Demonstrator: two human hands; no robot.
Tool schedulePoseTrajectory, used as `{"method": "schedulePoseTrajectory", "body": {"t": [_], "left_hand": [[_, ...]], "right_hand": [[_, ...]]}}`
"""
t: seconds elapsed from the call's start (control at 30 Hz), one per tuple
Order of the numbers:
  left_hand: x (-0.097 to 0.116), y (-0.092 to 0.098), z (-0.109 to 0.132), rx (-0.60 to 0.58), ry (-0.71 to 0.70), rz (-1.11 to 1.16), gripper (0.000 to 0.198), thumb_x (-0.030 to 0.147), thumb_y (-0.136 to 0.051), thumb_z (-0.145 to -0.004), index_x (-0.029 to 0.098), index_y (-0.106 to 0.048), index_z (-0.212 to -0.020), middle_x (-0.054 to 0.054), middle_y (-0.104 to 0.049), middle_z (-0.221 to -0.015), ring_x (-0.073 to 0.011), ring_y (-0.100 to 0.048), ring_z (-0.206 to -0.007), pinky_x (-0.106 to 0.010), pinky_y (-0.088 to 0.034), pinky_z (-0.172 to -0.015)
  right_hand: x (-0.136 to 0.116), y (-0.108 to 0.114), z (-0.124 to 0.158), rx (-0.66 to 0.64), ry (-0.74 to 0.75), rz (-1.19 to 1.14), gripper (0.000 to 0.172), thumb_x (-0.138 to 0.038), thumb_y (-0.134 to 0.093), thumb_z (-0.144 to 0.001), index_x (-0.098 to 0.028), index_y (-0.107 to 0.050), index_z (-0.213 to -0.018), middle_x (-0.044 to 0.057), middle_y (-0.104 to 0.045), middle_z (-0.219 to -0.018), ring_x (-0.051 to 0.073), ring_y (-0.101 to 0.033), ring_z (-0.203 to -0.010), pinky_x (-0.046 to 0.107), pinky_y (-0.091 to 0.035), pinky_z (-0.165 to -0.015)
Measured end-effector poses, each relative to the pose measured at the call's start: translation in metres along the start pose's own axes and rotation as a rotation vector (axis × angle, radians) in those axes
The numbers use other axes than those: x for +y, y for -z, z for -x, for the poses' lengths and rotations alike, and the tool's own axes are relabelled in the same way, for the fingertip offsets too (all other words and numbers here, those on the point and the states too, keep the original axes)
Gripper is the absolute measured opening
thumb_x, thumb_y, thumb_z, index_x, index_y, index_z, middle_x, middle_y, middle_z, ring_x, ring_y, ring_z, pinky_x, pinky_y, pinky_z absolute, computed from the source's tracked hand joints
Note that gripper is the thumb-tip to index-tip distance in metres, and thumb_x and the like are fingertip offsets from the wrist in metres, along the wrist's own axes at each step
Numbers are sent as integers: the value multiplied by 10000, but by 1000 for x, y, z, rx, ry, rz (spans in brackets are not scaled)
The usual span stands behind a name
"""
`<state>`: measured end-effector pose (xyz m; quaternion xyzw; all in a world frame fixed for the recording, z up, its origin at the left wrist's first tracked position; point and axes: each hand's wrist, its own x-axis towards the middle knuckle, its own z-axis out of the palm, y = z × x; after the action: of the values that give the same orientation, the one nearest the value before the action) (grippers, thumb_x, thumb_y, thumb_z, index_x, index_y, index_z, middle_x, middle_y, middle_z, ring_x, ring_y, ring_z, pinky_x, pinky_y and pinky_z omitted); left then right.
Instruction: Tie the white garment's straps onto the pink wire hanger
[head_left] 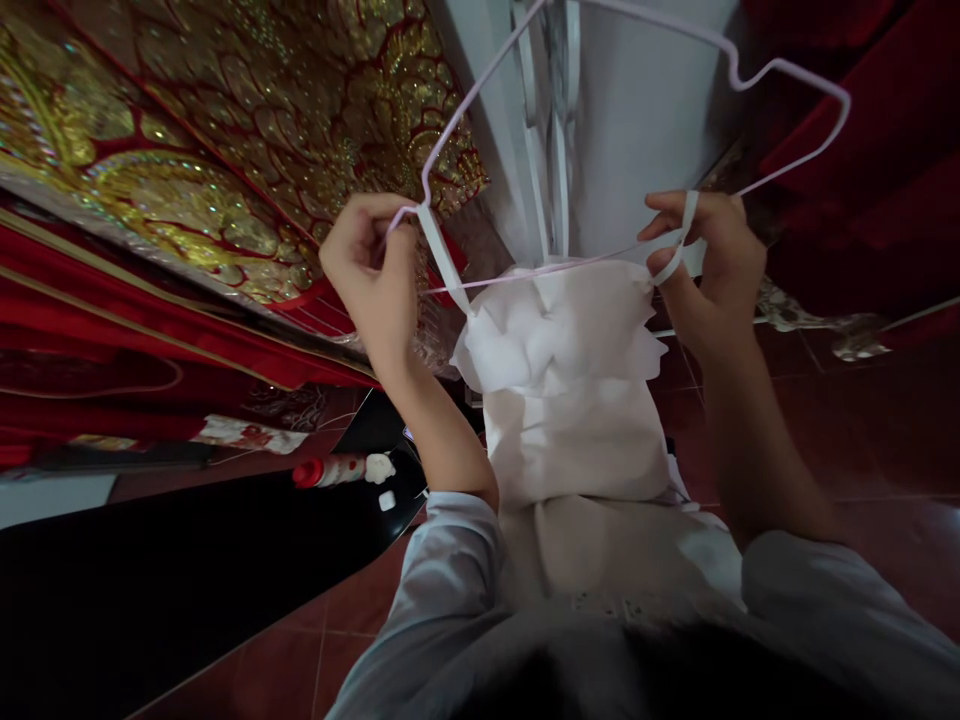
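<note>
A white dress (570, 400) with thin shoulder straps hangs in front of me from a pale pink wire hanger (757, 75). My left hand (371, 265) is closed in a pinch on the left strap where it loops over the hanger's left end. My right hand (705, 265) has its fingers curled round the right strap, which wraps over the forefinger beside the hanger's right arm. The dress body drops down between my forearms towards my grey sleeves.
Red and gold embroidered cloth (225, 150) fills the upper left. A white door or cabinet (645, 130) stands behind the hanger, dark red fabric (885, 180) to its right. A black surface (187, 560) at lower left carries a red-capped bottle (337, 470). The floor is red tile.
</note>
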<state>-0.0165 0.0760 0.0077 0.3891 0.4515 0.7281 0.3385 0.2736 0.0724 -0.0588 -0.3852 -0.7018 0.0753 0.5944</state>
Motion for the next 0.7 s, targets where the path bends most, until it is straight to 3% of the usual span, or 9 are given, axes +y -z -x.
{"method": "schedulePoseTrajectory", "body": {"t": [0.07, 0.17, 0.23, 0.33, 0.47, 0.53, 0.6, 0.63, 0.7], "left_hand": [[-17, -1, 0, 80, -24, 82, 229, -39, -544, -997, 172, -627, -961, 17, -616, -779, -224, -641, -1267, -393, -473, -1114], [-49, -7, 10, 175, 51, 256, 104, 171, -499, -1064, 200, -592, -1098, -13, -692, -911, -209, -682, -1214, -400, -506, -1071], [-66, -12, 20, 162, 91, 316, 187, 350, -449, -1076, 209, -565, -1118, -49, -722, -994, -208, -708, -1172, -397, -513, -1074], [-82, -18, 34, 134, -2, 295, 256, 482, -467, -1036, 230, -510, -1020, -24, -699, -863, -203, -760, -999, -366, -538, -1024], [-74, -15, 39, 138, -125, 241, 293, 508, -516, -1014, 249, -417, -916, 34, -600, -704, -172, -742, -763, -318, -573, -865], [-63, -11, 39, 132, -140, 229, 278, 481, -496, -1028, 250, -416, -898, 30, -593, -690, -173, -729, -728, -315, -570, -822], [-52, -8, 40, 120, -142, 232, 235, 418, -483, -1039, 249, -436, -883, 21, -598, -676, -178, -719, -709, -313, -560, -785], [-48, -7, 41, 113, -139, 236, 218, 389, -477, -1042, 248, -447, -878, 16, -602, -671, -180, -717, -706, -308, -551, -765], [-45, -7, 43, 109, -136, 245, 207, 364, -472, -1038, 246, -451, -870, 16, -596, -658, -178, -712, -693, -299, -534, -735]], "right_hand": [[1, 0, 1, 35, 2, -8, 514, -639, -597, -949, -251, -713, -1266, 54, -745, -961, 243, -631, -969, 433, -477, -887], [0, -3, 4, 53, 4, -28, 528, -641, -594, -949, -256, -694, -1297, 55, -723, -974, 254, -657, -986, 456, -489, -905], [-1, -6, 6, 25, 5, -20, 551, -645, -599, -946, -254, -675, -1328, 63, -721, -1036, 259, -671, -1021, 470, -511, -927], [6, -5, 9, 68, 53, -14, 550, -585, -640, -951, -263, -654, -1397, 79, -719, -1188, 264, -690, -1108, 464, -540, -950], [52, 22, 2, 581, 95, -118, 364, -509, -717, -930, -322, -770, -1238, 5, -754, -1124, 173, -733, -1000, 381, -559, -921], [78, 44, -9, 706, 8, -249, 281, -482, -797, -847, -322, -810, -1079, -46, -777, -1049, 110, -749, -939, 282, -548, -836], [89, 61, -26, 616, -56, -397, 230, -481, -842, -777, -314, -818, -934, -73, -773, -884, 52, -715, -756, 195, -473, -665], [87, 66, -35, 590, -52, -429, 245, -466, -858, -763, -291, -824, -932, -58, -778, -868, 46, -705, -738, 189, -464, -661], [69, 67, -52, 381, -46, -363, 298, -455, -871, -768, -236, -832, -967, -9, -780, -872, 73, -708, -770, 231, -500, -720]]}}
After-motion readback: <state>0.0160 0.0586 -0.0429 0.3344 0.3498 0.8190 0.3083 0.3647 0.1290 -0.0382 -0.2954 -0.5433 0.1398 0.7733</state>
